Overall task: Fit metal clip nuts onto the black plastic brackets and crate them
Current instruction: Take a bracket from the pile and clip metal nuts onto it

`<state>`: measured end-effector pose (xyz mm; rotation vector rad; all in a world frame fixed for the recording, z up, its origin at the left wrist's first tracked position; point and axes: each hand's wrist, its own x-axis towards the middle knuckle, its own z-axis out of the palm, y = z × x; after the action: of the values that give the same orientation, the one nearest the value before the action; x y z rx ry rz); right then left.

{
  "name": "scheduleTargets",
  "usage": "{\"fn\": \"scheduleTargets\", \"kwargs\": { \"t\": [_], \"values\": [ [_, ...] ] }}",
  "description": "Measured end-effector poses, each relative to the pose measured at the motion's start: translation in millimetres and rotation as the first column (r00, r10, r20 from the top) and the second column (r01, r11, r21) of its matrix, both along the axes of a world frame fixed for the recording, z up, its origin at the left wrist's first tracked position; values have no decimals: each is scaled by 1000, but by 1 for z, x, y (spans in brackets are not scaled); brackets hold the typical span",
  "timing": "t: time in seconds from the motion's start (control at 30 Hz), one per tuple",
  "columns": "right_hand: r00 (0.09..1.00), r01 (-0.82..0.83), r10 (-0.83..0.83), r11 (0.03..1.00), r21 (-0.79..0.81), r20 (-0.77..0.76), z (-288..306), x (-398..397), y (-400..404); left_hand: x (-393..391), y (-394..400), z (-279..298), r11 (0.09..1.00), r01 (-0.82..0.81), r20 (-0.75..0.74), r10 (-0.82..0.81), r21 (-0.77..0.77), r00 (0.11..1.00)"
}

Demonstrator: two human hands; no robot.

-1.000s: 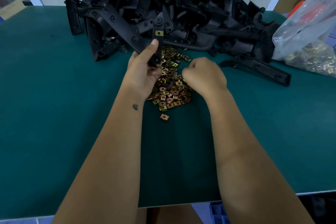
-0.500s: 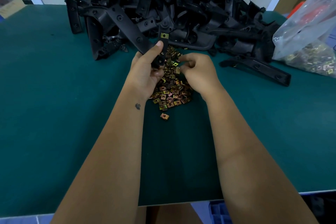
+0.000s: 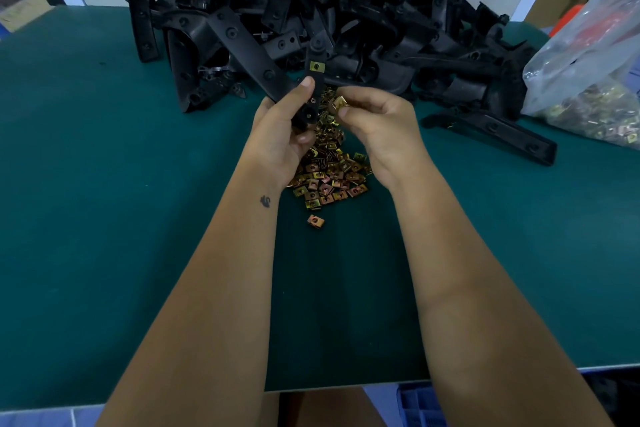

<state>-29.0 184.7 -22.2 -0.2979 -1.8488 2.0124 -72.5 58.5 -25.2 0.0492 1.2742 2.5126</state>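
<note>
Gripping the stiff, light black bracket [image 3: 313,87] upright at frame centre by its lower end, the left hand [image 3: 282,135] leaves the upper end free, where 1 clip nut [image 3: 317,66] sits, while the right hand [image 3: 379,125] pinches another small, springy, slippery-looking nut [image 3: 338,103] just beside it.

I see both forearms bare to the frame's edge, with no sleeves, gloves, watch or rings on either. The left forearm [image 3: 221,288] carries a small dark tattoo [image 3: 265,201] just below the wrist. Nails on the left hand [image 3: 280,135] look short and unpainted.
</note>
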Motion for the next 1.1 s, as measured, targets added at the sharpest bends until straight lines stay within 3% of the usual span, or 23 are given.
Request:
{"fn": "scheduleTargets", "kwargs": {
  "t": [0.53, 0.77, 1.1],
  "values": [
    [999, -33, 36, 998, 61, -40, 5, 4, -3, 0, 4, 1, 999, -1, 28, -1, 45, 1000],
    [996, -69, 74, 994, 89, -51, 5, 6, -5, 0, 6, -2, 999, 34, -164, -38, -28, 986],
    [999, 1, 5, 986, 168, -34, 5, 6, -5, -2, 10, -6, 990, -119, -201, 103, -70, 974]
  ]
}}
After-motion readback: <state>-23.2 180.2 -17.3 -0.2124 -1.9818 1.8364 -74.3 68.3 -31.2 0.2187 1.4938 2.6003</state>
